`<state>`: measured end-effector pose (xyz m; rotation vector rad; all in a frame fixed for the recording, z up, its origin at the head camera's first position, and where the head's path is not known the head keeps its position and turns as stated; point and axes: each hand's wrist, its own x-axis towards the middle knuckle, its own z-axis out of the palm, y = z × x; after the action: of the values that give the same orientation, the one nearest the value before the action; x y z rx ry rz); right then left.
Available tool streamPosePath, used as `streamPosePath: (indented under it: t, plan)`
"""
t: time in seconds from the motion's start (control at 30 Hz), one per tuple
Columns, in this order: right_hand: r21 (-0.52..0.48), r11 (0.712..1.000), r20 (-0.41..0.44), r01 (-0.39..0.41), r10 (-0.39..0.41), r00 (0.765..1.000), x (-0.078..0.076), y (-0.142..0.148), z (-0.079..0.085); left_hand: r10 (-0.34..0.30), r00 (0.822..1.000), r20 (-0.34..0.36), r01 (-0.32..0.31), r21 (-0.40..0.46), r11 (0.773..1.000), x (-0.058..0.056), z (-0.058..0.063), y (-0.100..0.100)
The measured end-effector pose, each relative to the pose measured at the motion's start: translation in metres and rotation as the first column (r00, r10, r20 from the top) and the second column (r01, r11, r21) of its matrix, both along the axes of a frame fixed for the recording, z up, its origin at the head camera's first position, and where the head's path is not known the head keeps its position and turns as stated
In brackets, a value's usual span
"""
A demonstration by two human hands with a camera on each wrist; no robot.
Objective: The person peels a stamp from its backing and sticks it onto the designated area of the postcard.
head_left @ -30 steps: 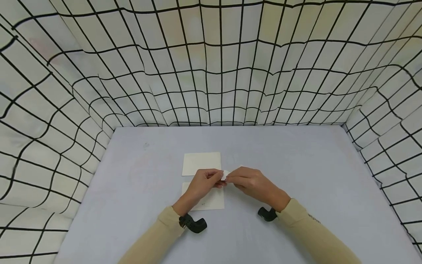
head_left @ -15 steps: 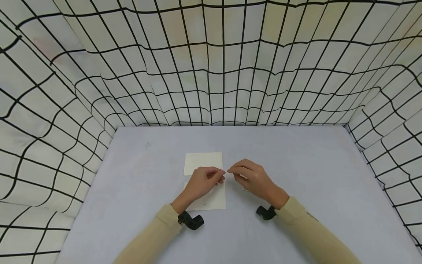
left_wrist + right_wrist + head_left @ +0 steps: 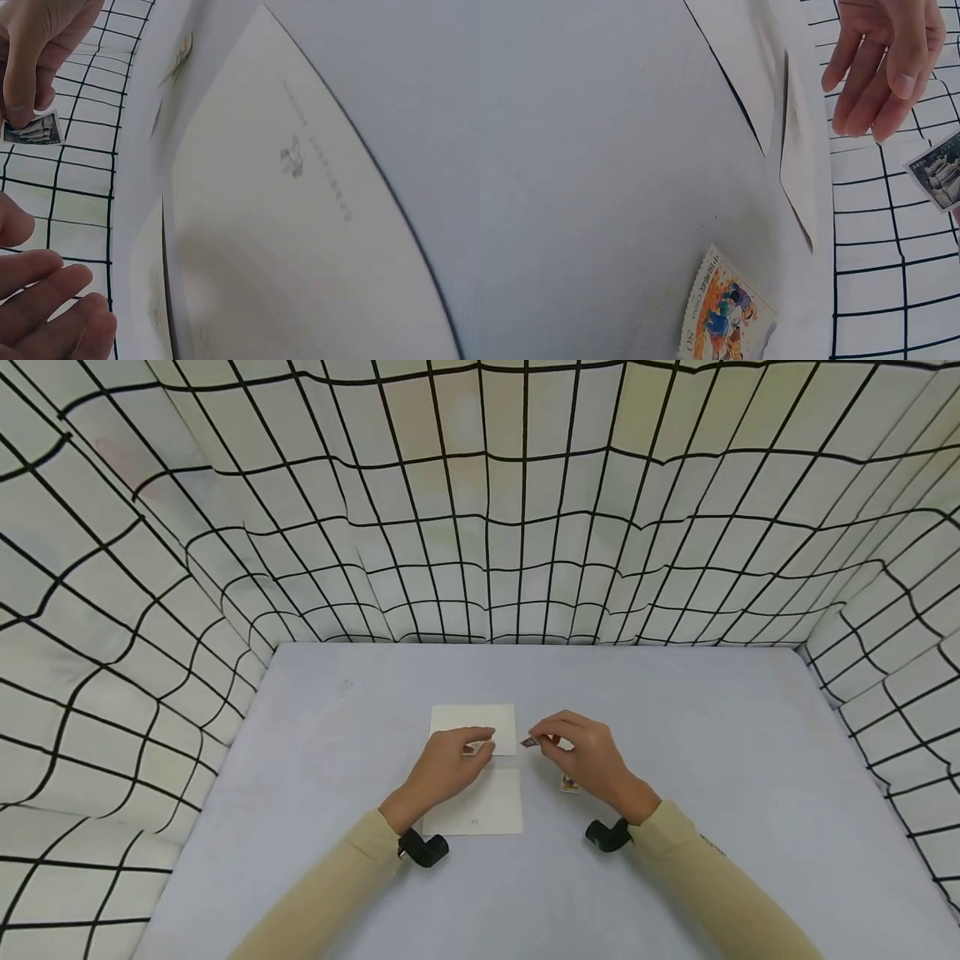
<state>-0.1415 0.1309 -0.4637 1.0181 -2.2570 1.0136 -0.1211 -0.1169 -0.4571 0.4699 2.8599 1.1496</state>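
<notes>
My right hand pinches a small postage stamp by its edge; its dark, grey-toned picture also shows in the left wrist view. My left hand holds nothing, its fingers loosely bent above two cream, envelope-like papers. The near paper bears faint print and a small grey figure by its lower edge. Behind it lies the far paper, partly covered by the left hand in the head view. A colourful stamp with perforated edges lies on the table under the right hand.
The white table reaches back to a white wall with black netting over it, and similar netted walls stand at both sides. A small white corner shows beside the colourful stamp.
The hands, earlier together at a small white piece, have separated. My left hand has moved left and loosened; my right has shifted slightly up with the stamp, whose dark picture now shows.
</notes>
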Motion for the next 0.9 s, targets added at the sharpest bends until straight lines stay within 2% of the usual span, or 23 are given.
streamPosePath:
  t: [0.13,0.27,0.53,0.73,0.9]
  plan:
    - [-0.015,0.999,0.064,0.028,-0.027,0.998,-0.003,-0.001,0.002,0.006,0.998,-0.064,-0.011,-0.075,0.997,-0.005,0.001,-0.008]
    - [-0.023,0.999,0.145,0.049,-0.045,0.988,-0.008,-0.001,0.002,-0.001,0.996,-0.084,-0.012,-0.147,0.989,-0.009,0.002,-0.016]
    - [-0.036,0.995,0.295,0.096,-0.082,0.952,-0.02,-0.003,0.0,-0.055,0.993,-0.102,0.02,-0.315,0.949,-0.018,-0.005,-0.031]
    - [-0.033,0.988,0.418,0.148,-0.121,0.901,-0.026,-0.006,-0.004,-0.106,0.991,-0.078,0.064,-0.418,0.906,-0.019,-0.01,-0.038]
    - [-0.037,0.979,0.553,0.2,-0.146,0.82,-0.032,-0.014,-0.004,-0.12,0.993,0.002,0.108,-0.456,0.883,-0.021,-0.012,-0.043]
